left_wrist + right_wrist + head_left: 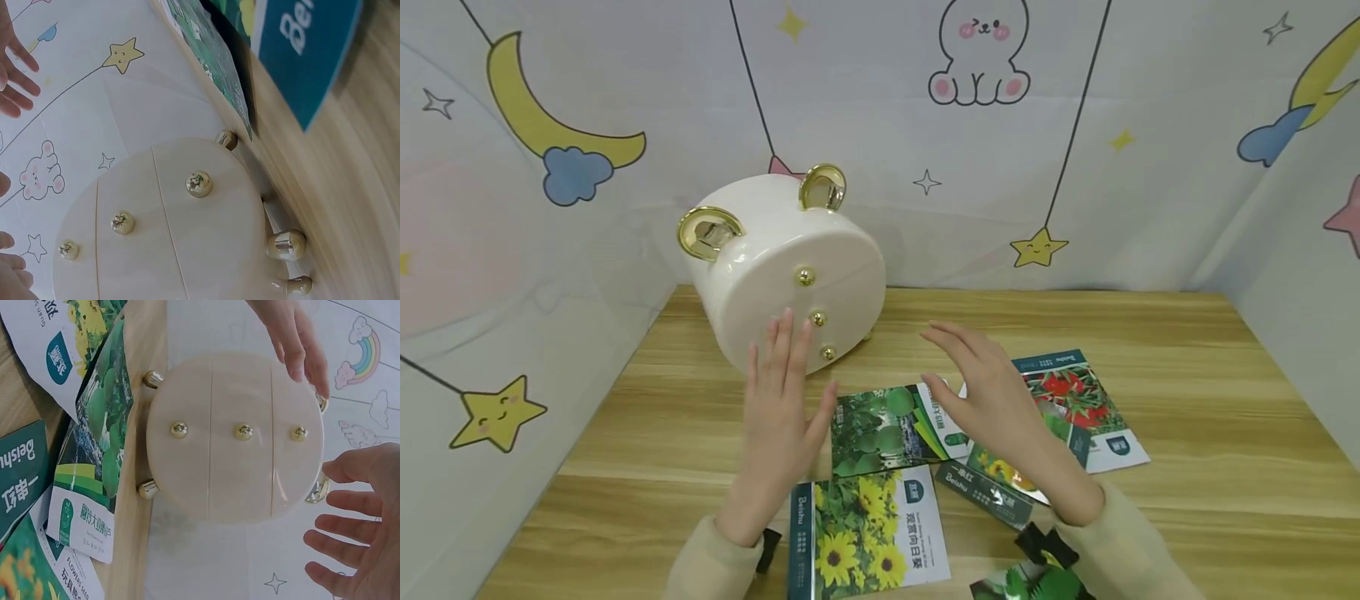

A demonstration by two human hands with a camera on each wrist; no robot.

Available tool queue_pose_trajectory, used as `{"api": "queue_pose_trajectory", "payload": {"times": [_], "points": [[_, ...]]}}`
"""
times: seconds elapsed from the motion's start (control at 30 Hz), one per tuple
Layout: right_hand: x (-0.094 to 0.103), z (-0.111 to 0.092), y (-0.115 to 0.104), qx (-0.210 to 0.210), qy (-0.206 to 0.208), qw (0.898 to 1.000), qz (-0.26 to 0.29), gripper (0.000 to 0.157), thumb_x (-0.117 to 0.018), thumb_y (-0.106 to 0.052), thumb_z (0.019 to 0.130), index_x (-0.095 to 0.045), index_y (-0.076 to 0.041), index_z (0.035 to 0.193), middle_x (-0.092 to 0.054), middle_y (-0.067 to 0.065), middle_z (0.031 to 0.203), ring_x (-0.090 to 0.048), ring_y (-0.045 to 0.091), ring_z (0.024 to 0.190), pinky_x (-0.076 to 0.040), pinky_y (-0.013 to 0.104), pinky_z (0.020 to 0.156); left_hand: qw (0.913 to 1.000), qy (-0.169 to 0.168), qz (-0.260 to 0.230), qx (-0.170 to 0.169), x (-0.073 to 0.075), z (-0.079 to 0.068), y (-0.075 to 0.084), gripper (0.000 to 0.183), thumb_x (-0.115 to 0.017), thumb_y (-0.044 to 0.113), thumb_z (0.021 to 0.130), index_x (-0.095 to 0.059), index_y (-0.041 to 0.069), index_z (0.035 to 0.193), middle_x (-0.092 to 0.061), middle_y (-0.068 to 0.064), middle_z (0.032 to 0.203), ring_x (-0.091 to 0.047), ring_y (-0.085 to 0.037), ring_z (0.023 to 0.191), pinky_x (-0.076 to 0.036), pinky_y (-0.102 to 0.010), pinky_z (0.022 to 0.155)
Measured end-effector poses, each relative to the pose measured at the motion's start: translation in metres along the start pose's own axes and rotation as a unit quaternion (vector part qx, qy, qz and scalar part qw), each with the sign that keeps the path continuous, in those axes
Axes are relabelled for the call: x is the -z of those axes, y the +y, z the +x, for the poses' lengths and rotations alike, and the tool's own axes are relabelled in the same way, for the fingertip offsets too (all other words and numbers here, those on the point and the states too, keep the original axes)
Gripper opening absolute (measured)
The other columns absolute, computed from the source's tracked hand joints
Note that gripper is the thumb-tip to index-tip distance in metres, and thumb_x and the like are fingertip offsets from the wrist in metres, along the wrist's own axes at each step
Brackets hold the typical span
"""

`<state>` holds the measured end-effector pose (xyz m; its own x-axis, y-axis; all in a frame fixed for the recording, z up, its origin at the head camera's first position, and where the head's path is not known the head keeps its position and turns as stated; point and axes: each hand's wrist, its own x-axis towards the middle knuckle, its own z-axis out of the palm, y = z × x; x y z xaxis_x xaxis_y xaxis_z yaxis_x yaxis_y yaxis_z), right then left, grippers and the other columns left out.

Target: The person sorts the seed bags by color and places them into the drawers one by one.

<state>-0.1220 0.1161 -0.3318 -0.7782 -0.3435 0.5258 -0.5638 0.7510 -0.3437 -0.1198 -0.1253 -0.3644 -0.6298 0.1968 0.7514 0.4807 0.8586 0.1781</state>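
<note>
Box (778,267): white, standing left of centre toward the back of the table (1225,400), with three gold knobs (244,431) in a row down its front and seams (210,394) between them, so each knob probably pulls separately
Left hand (782,404): fingers straight, thumb spread, nothing held; it overlaps the lower front of the box in the head view, and whether a fingertip touches I cannot tell
Right hand (996,396): half open, fingers lightly bent, thumb apart, nothing held, raised over the packets
Green packet (880,429): between the hands, just in front of the box
Yellow packet (865,533): on the person's side of the green one, its print mostly uncovered
Red packet (1078,400), orange packet (1000,475), dark packet (985,492): bunched under the right hand and forearm, overlapping
Packet grip: thin and glossy, each would likely lift best by one pinched edge, the upper of any overlapping pair first
Knob pull: straight outward would be wise, the other hand steadying the box, as its small feet (148,489) might slide
Clearance: the green packet lies close enough to get in the way, so shifting it aside seems sensible
</note>
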Motion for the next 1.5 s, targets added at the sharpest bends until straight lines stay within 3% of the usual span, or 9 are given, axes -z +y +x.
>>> {"api": "queue_pose_trajectory", "payload": {"times": [0.17,0.37,0.63,0.83,1.13,1.5], "points": [[-0.001,0.005,-0.001,0.003,0.011,1.000,0.006,0.048,-0.064,-0.025,0.084,-0.050,-0.017,0.129,-0.050,0.001,0.134,-0.048,0.019,0.122,-0.044,0.042,0.098,0.9991,0.040,-0.010,-0.010,0.002,0.004,-0.004,0.063,-0.048,0.029,0.087,-0.029,0.003,0.142,-0.026,-0.017,0.149,-0.022,-0.033,0.139,-0.016,-0.056,0.113],[-0.005,0.013,-0.002,0.014,0.022,0.999,0.026,0.045,-0.064,-0.023,0.084,-0.052,-0.015,0.127,-0.052,0.003,0.131,-0.049,0.020,0.121,-0.044,0.042,0.097,0.9960,0.086,-0.022,-0.011,0.003,0.007,-0.011,0.058,-0.046,0.029,0.090,-0.032,0.001,0.139,-0.029,-0.016,0.148,-0.021,-0.030,0.140,-0.015,-0.056,0.113],[-0.010,0.023,-0.003,0.022,0.044,0.998,0.042,0.043,-0.064,-0.023,0.084,-0.054,-0.016,0.125,-0.054,0.003,0.128,-0.053,0.018,0.116,-0.052,0.036,0.085,0.9939,0.107,-0.022,0.015,0.004,0.010,-0.023,0.059,-0.046,0.029,0.089,-0.033,0.003,0.140,-0.029,-0.015,0.148,-0.023,-0.030,0.140,-0.013,-0.056,0.113],[-0.013,0.029,-0.002,0.032,0.034,0.996,0.073,0.042,-0.062,-0.020,0.085,-0.053,-0.013,0.125,-0.053,0.003,0.128,-0.051,0.018,0.118,-0.049,0.036,0.091,0.9902,0.131,-0.027,0.039,0.005,0.010,-0.030,0.061,-0.052,0.020,0.084,-0.034,0.004,0.139,-0.030,-0.015,0.148,-0.022,-0.030,0.140,-0.010,-0.051,0.116],[-0.023,0.038,-0.002,0.037,0.033,0.993,0.103,0.041,-0.062,-0.018,0.085,-0.054,-0.014,0.125,-0.055,0.003,0.126,-0.051,0.017,0.118,-0.047,0.035,0.095,0.9888,0.132,-0.016,0.068,0.004,0.012,-0.039,0.063,-0.054,0.020,0.083,-0.032,0.005,0.140,-0.027,-0.012,0.150,-0.021,-0.030,0.140,-0.011,-0.050,0.116],[-0.036,0.063,-0.006,0.037,0.034,0.991,0.123,0.038,-0.061,-0.020,0.086,-0.055,-0.014,0.123,-0.055,0.002,0.126,-0.051,0.016,0.118,-0.046,0.033,0.098,0.9856,0.131,-0.038,0.100,0.002,0.014,-0.044,0.061,-0.050,0.023,0.086,-0.029,0.007,0.142,-0.027,-0.011,0.150,-0.019,-0.026,0.142,-0.013,-0.048,0.116]]}}
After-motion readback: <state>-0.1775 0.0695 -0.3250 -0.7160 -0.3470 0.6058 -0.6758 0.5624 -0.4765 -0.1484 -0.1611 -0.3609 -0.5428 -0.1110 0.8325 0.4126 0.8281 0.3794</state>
